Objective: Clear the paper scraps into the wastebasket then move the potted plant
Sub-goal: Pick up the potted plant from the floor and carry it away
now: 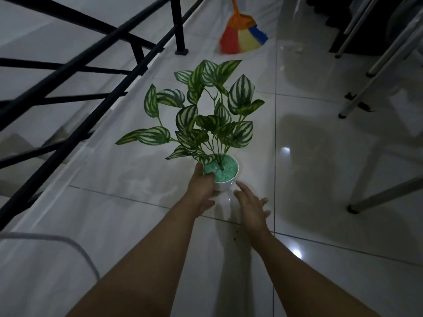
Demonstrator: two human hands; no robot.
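Note:
The potted plant (225,177) has striped green-and-white leaves, green pebbles and a small white pot. It stands on or just above the white tiled floor in the middle of the view; contact with the floor is unclear. My left hand (202,186) grips the pot's left rim, thumb over the pebbles. Just right of the pot, my right hand (250,205) is spread with fingers apart, a fingertip almost at the pot's side, holding nothing. No paper scraps or wastebasket are in view.
A black metal railing (91,72) runs along the left above a stairwell. A multicoloured broom (240,37) leans at the back. White metal chair or table legs (375,65) stand at the right. A grey cable (75,245) curves at the lower left.

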